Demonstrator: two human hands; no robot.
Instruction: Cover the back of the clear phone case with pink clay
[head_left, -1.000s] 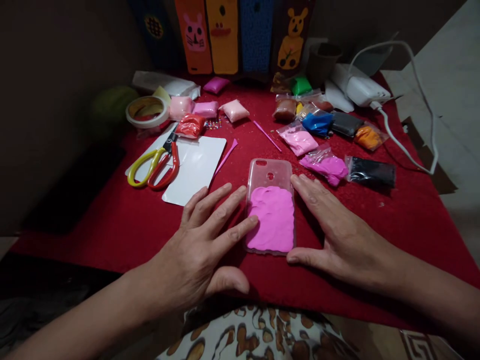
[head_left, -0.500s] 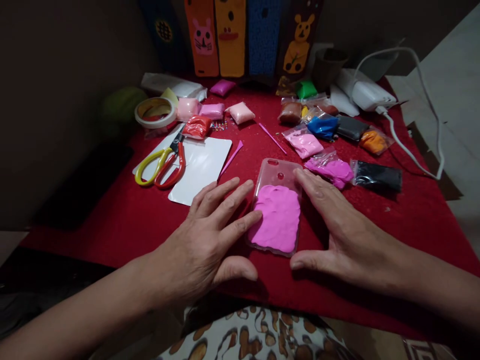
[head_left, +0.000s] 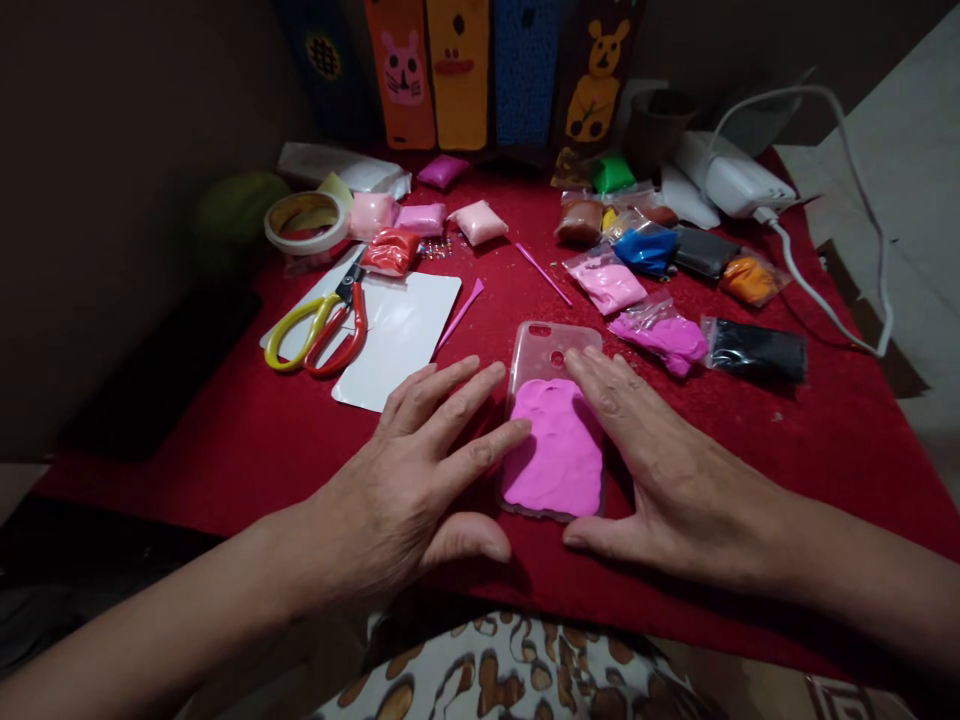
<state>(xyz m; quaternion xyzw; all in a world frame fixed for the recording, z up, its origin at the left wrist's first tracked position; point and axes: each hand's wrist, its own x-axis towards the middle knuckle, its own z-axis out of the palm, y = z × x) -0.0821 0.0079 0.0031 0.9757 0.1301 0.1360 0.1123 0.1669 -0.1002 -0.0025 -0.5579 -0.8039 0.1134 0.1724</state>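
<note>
A clear phone case (head_left: 541, 350) lies on the red cloth (head_left: 225, 440), most of it filled with flattened pink clay (head_left: 559, 450). My left hand (head_left: 427, 470) lies flat to its left, fingers spread, one fingertip touching the clay's left edge. My right hand (head_left: 660, 470) lies flat on the right side, its fingers resting over the case's upper right part and on the clay, thumb by the case's bottom edge. Neither hand holds anything.
Behind the case lie scissors (head_left: 319, 325) on a white board (head_left: 401, 335), a tape roll (head_left: 304, 222), pink modelling sticks (head_left: 544, 272), and several bagged clays such as pink (head_left: 660, 335), black (head_left: 757, 350), blue (head_left: 645, 248). Decorated cases (head_left: 405, 75) stand at the back; a white charger (head_left: 731, 180) with cable is right.
My right hand has slid left, from beside the case onto its upper right part and the clay. The left hand has barely moved.
</note>
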